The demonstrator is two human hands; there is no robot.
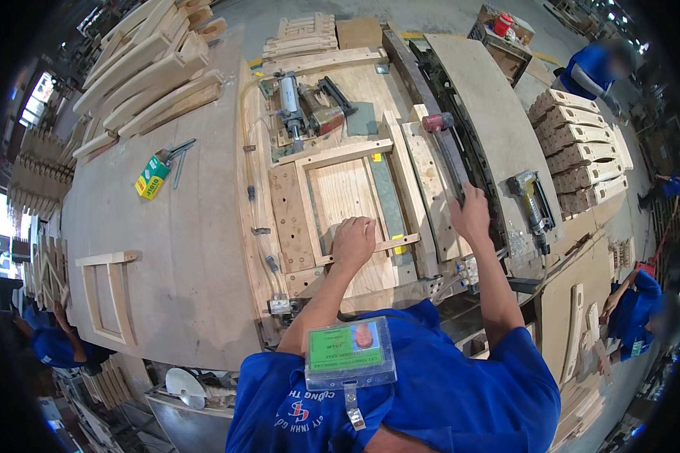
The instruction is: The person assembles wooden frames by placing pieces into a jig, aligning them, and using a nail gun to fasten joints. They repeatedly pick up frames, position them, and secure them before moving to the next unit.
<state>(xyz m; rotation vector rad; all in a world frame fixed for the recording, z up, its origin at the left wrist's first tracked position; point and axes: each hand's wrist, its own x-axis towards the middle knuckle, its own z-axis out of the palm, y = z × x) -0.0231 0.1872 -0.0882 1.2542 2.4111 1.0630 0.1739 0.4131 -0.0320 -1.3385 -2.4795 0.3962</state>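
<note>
A light wooden frame [346,155] lies in a wooden jig in front of me, over a pale board [344,198]. My left hand [353,243] rests on its near rail [397,242], fingers curled and pressed together over the wood. To the right, my right hand [471,214] is closed around the handle of a mallet with a dark red head [437,122]. The mallet head is above the jig's right side, apart from the frame. Beyond the frame sit an air cylinder [289,102] and a nail gun [326,112].
Another nail gun [533,202] lies on the right ledge. The left tabletop [174,249] bears a smaller wooden frame [112,298], a green-yellow box [153,175] and stacked curved wooden parts [151,75]. Shaped boards [578,151] are piled at right. Several co-workers in blue stand around.
</note>
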